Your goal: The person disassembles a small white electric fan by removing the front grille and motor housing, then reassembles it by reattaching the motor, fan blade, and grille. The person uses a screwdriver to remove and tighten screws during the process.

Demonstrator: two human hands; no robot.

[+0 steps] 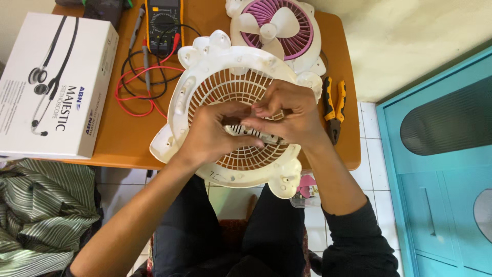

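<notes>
Head view: both hands meet at the centre of a white fan grille (205,92), tilted over the table (123,138) edge. Left hand (210,134) curled against the mesh; right hand (287,115) pinching, fingers bunched; what they nip is hidden. Around: multimeter (164,23) with red and black leads (136,84), pliers (334,107), purple fan body (279,25) partly behind grille, white box (51,82), striped cloth (41,215) cut off.

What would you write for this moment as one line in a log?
left hand: on white fan grille | right hand: fingers pinching at grille centre | behind: fan with purple guard, multimeter | pliers beside
</notes>
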